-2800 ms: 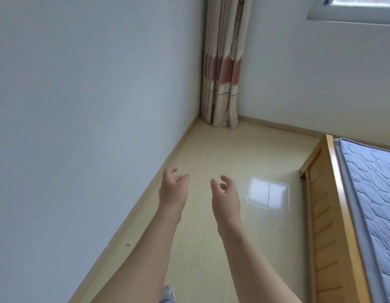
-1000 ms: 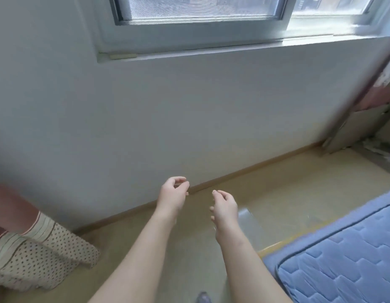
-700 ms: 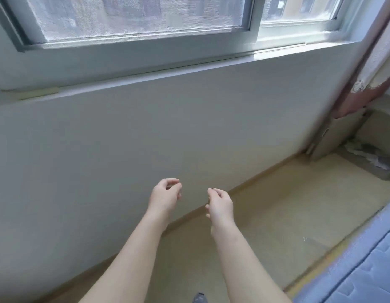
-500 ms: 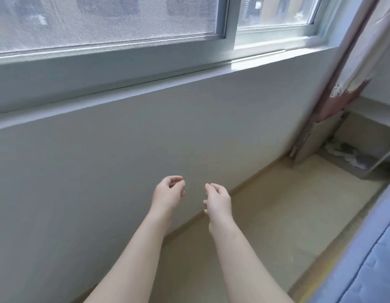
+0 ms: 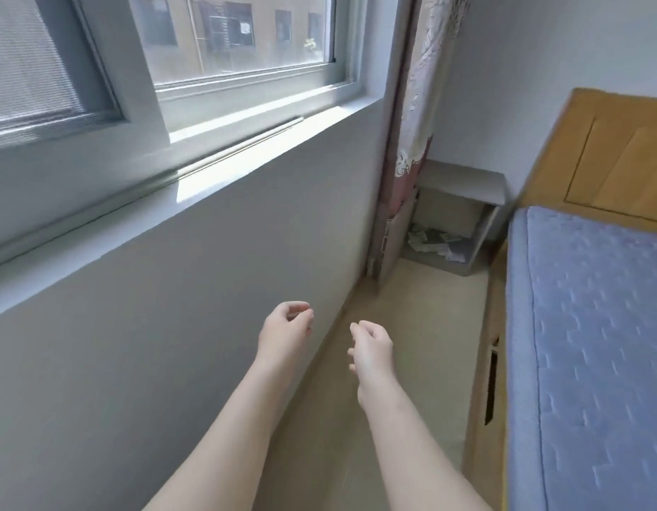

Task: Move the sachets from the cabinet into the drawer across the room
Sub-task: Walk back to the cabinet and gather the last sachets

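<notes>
Far ahead and rightward, sachets [image 5: 432,242] lie in the open cabinet [image 5: 463,184], nearer the right hand [image 5: 371,348] than the left hand [image 5: 284,326], both grips loosely curled and empty.

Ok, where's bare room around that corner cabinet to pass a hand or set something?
Bare: the floor strip between wall and bed frame, the cabinet top, the mattress. Crowded: the cabinet's open compartment, strewn with sachets; the curtain hangs over its left side.

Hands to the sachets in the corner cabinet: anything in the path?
Nothing visible. The left hand and right hand hold nothing, and floor runs between wall and bed to the open cabinet where the sachets lie. The curtain hangs at its left edge, not across the opening.
</notes>
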`<state>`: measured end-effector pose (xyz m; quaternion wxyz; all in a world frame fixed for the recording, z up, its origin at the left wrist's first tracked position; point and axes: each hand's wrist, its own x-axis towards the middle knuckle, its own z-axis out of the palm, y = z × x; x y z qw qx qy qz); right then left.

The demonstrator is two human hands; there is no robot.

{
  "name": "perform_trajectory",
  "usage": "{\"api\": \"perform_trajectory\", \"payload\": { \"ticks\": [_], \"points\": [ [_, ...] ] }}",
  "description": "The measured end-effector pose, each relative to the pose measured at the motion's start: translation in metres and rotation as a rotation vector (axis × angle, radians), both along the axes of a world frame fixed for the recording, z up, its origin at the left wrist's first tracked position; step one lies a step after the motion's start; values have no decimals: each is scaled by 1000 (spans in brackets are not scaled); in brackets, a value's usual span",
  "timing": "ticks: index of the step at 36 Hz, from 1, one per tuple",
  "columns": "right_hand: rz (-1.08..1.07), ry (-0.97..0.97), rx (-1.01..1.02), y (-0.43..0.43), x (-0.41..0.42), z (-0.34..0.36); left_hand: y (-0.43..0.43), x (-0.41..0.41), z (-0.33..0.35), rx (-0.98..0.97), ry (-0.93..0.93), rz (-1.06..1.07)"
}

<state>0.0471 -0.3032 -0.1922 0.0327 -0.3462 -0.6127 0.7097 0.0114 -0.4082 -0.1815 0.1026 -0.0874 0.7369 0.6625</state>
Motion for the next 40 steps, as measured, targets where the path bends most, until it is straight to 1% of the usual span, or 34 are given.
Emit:
{"api": "perform_trajectory", "payload": {
  "ticks": [3,8,12,17,23,31,37,40],
  "points": [
    [-74,21,6,34,-38,4,41,-50,0,-3,15,-106],
    [-247,-35,1,108,-79,-15,122,-110,-14,-31,-50,-267],
    [-312,-54,-5,177,-123,-28,194,-161,-24,-44,-68,-329],
    [-308,-52,7,278,-189,-37,294,-225,-30,-47,-60,-329],
    [-321,-46,45,395,-265,-33,398,-294,-24,-80,-76,-319],
    [-288,-79,2,492,-355,-54,499,-392,-45,-120,-111,-329],
    [-306,-104,14,578,-450,-76,579,-498,-81,-134,-127,-308],
    [-322,-146,15,622,-503,-87,627,-552,-94,-188,-111,-402]
  ]
}}
